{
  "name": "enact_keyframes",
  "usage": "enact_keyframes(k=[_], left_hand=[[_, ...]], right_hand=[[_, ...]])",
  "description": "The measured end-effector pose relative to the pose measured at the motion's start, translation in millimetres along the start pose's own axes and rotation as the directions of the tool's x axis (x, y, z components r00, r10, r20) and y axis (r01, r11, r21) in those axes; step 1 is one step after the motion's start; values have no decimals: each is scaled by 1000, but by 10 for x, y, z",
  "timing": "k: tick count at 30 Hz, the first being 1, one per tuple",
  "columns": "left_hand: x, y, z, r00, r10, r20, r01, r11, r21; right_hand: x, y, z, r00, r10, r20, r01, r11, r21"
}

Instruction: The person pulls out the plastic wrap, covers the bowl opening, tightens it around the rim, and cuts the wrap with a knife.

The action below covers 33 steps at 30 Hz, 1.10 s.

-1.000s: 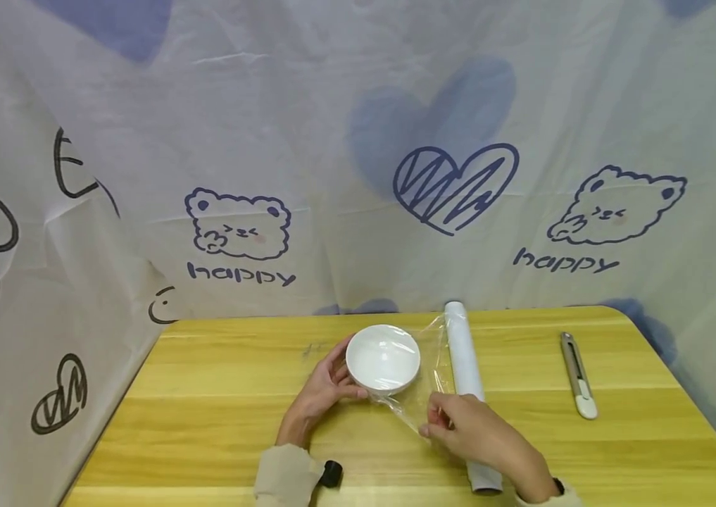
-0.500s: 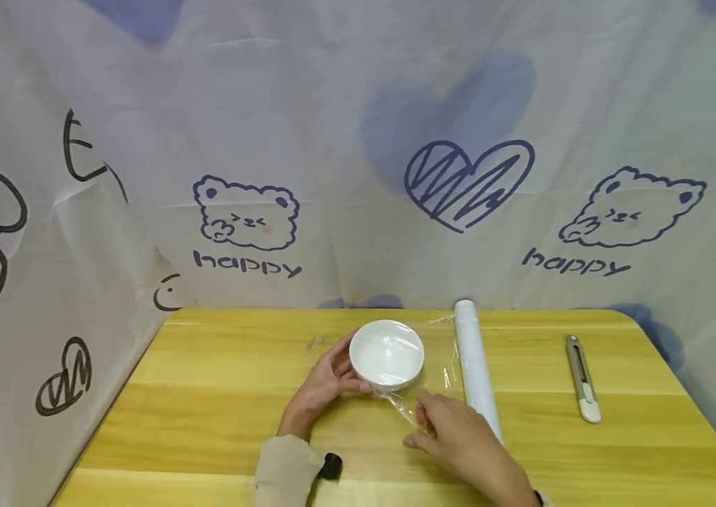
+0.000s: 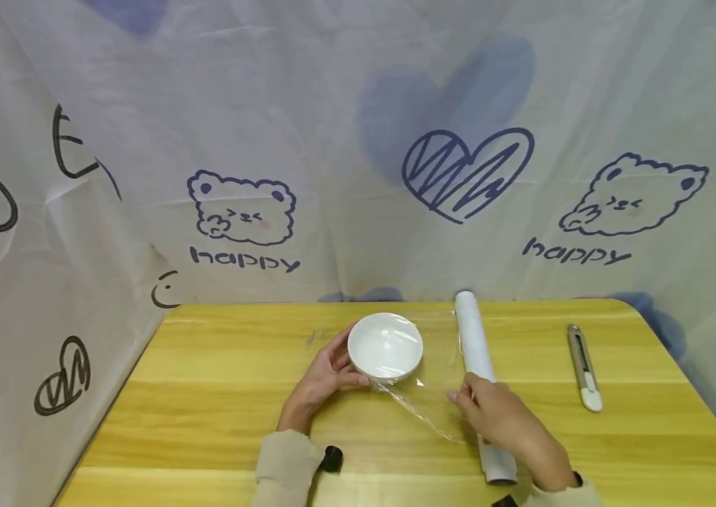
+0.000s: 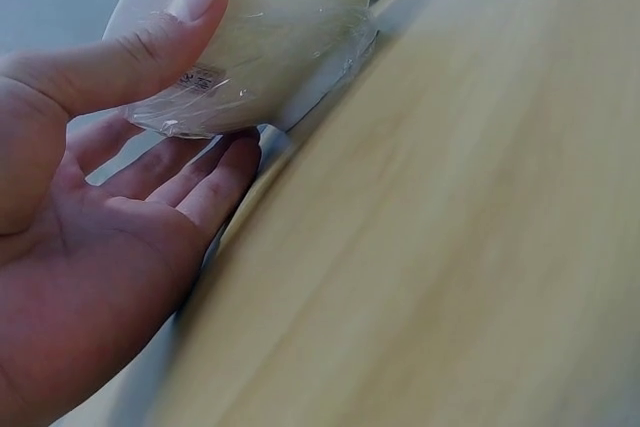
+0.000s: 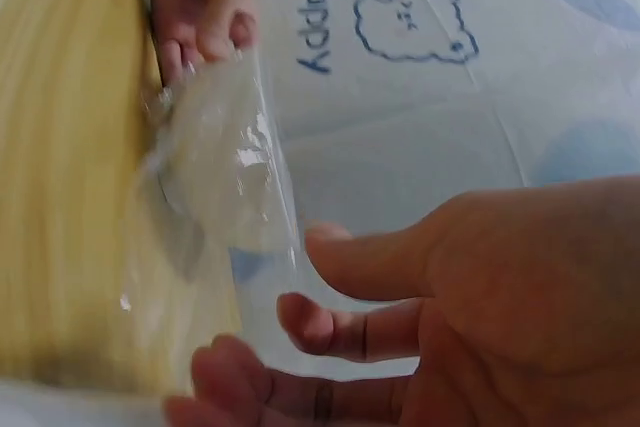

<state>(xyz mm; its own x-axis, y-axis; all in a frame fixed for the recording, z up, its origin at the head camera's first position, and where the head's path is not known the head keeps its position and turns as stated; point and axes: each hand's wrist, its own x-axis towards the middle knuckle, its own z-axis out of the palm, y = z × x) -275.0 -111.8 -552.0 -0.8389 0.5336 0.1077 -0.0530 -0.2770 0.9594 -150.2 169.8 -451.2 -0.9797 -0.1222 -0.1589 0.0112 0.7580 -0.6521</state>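
Observation:
A white bowl (image 3: 386, 346) has clear plastic wrap (image 3: 441, 352) stretched over its top and reaching right to a roll of wrap (image 3: 473, 334). My left hand (image 3: 324, 377) grips the bowl's left side; in the left wrist view the thumb lies on the film-covered wall, fingers under the bowl (image 4: 290, 37). Crinkled film clings to the bowl's side there. Over the roll's lower half is my right hand (image 3: 502, 415), its fingers loosely bent. Seen from the right wrist, a gap shows between that hand's (image 5: 480, 297) thumb and forefinger, with no film pinched there.
A utility knife (image 3: 584, 370) lies on the wooden table (image 3: 218, 394) to the right of the roll. Behind and beside the table hangs a pale cloth (image 3: 332, 141) with hearts and bears. A black device (image 3: 331, 459) sits at the left cuff.
My right hand moved left off the film's near edge, letting it go, then went right to the roll. The film's near edge now lies more spread out. My left hand keeps its grip on the bowl.

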Motion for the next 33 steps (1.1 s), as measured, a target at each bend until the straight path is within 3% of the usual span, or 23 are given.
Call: enact_keyframes(k=[4,9,14,18,23,28,33], left_hand=[[36,54,-7,1000,16,17,-16,1000,3],[57,117,-42,999,42,5,-42,999,-20],[45,122,-63,1000,28,5,-28,999,-31],[50,97,-57,1000,23,20,-22,999,-32],[37,74,-42,999,25,24,-24,999,-37],[-11,41,-34,1000,-5,7,5,999,-43],[-21,7,-12,1000,-13,11,14,999,-51]], right_hand=[[51,54,-130,998,57,0,-56,998,22],[143,134,-254,999,31,-22,-31,999,13],[146,246,-353,998,54,36,-59,987,152],[79,329,-435,995,69,73,-80,984,161],[24,351,-463,995,83,58,-89,991,98],[113,249,-331,999,4,-39,-6,999,-48],[327,173,-203,988,-90,-125,50,955,-292]])
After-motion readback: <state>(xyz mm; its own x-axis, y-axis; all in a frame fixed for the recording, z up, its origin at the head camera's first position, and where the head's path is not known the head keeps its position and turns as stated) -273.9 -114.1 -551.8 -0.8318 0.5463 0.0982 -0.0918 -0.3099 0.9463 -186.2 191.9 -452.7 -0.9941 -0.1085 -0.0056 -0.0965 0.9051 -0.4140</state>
